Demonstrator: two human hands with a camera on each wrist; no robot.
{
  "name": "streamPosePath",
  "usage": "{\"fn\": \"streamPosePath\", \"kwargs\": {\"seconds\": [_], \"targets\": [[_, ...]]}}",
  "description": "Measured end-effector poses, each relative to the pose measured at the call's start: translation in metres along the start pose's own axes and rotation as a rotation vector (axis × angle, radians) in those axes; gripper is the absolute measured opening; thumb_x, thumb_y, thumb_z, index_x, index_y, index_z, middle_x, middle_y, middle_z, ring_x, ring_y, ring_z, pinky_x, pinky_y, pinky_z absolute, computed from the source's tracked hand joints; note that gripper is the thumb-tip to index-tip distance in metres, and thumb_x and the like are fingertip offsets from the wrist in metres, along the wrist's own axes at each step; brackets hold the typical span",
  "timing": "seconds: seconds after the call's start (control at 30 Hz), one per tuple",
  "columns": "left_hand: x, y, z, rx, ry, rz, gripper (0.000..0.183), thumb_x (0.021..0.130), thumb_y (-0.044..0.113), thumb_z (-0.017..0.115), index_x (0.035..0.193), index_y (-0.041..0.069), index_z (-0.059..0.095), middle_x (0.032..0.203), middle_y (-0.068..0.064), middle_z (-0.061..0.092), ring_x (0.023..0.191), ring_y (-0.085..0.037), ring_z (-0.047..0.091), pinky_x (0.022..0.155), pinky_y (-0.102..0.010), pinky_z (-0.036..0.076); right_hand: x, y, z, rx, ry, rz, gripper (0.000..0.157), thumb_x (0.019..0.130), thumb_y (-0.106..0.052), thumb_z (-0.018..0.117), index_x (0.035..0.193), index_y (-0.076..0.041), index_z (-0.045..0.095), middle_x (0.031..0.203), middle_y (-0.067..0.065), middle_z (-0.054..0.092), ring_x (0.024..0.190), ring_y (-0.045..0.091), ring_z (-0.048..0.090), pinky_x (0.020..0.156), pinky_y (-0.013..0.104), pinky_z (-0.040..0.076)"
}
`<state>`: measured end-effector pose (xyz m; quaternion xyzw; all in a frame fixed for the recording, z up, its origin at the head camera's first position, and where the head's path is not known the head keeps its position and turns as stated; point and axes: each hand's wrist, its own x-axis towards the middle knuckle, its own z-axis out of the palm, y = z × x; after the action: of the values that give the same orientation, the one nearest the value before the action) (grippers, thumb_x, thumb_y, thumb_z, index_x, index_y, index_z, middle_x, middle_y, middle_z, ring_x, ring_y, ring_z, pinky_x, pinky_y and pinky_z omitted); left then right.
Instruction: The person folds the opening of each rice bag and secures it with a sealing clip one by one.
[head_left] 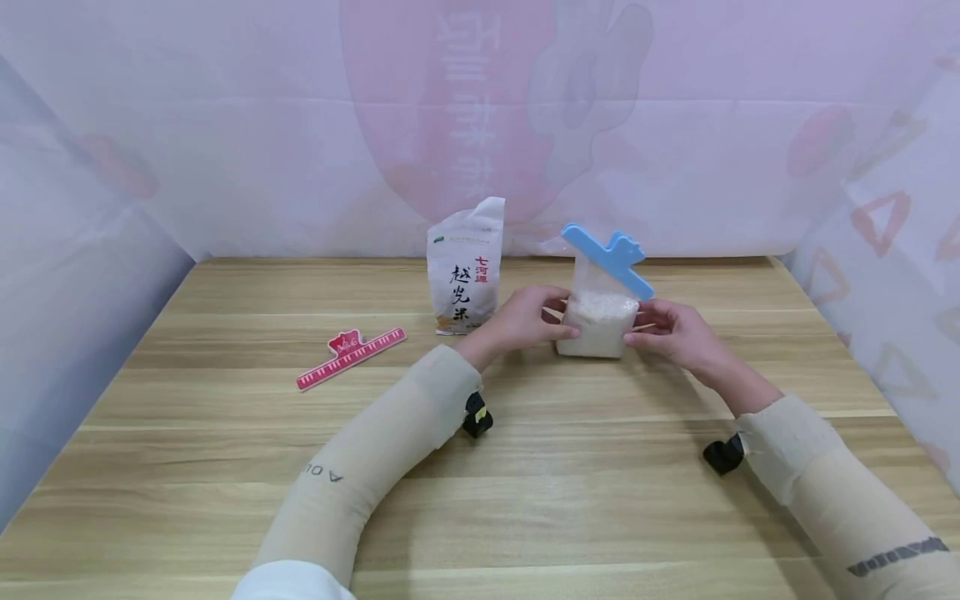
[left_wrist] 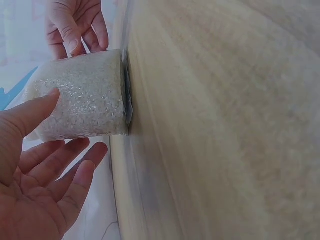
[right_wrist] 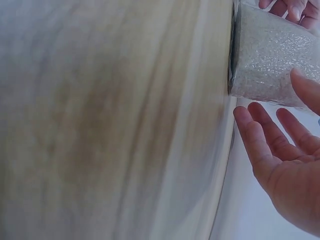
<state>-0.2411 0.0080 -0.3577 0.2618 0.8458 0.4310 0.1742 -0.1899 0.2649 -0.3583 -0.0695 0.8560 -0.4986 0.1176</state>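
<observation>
A clear bag of white rice (head_left: 600, 321) stands on the table, its folded top leaning and closed with a blue bag clip (head_left: 609, 257). My left hand (head_left: 528, 317) is at its left side, thumb (left_wrist: 47, 102) over the front face and the other fingers loosely spread beside the edge. At the opposite side is my right hand (head_left: 675, 333), its thumb overlapping the bag in the right wrist view and its relaxed fingers (right_wrist: 260, 132) a little apart from the side. Whether either thumb presses on the bag I cannot tell.
A white printed rice bag (head_left: 465, 275) stands upright to the left of the clipped bag. Nearer the left lies a red bag clip (head_left: 351, 358) with a white pattern. White printed sheets (head_left: 262, 167) border the wooden table (head_left: 562, 500) at the back and sides.
</observation>
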Motion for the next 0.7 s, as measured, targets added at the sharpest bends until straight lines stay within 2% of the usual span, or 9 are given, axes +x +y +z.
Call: {"fn": "streamPosePath", "kwargs": {"seconds": [0.4,0.6,0.7], "targets": [[-0.012,-0.009,-0.003,-0.024,0.010,-0.021,0.069,0.088,0.018,0.076,0.148,0.004,0.043,0.139,-0.016,0.060,0.118,-0.028,0.065,0.100,-0.032,0.053,-0.011,0.001,-0.002,-0.024,-0.005,-0.001,0.056,0.095,-0.016,0.067,0.143,0.004,0.045,0.135,0.030,0.055,0.097,-0.009,0.060,0.084,0.013,0.052],[-0.005,-0.009,0.004,-0.059,0.034,-0.011,0.061,0.088,0.014,0.076,0.142,0.002,0.050,0.135,-0.016,0.062,0.118,-0.027,0.065,0.097,-0.028,0.054,-0.006,-0.001,0.003,-0.002,-0.008,0.019,0.061,0.096,-0.019,0.067,0.146,0.002,0.041,0.140,0.027,0.053,0.099,-0.007,0.060,0.084,0.014,0.053],[-0.002,-0.007,0.009,-0.068,0.050,-0.016,0.056,0.088,0.011,0.075,0.138,0.000,0.053,0.132,-0.016,0.063,0.116,-0.027,0.066,0.095,-0.025,0.054,-0.004,-0.001,0.007,0.028,0.010,0.008,0.057,0.095,-0.012,0.067,0.143,0.006,0.042,0.138,0.030,0.051,0.097,-0.007,0.061,0.083,0.015,0.054]]}}
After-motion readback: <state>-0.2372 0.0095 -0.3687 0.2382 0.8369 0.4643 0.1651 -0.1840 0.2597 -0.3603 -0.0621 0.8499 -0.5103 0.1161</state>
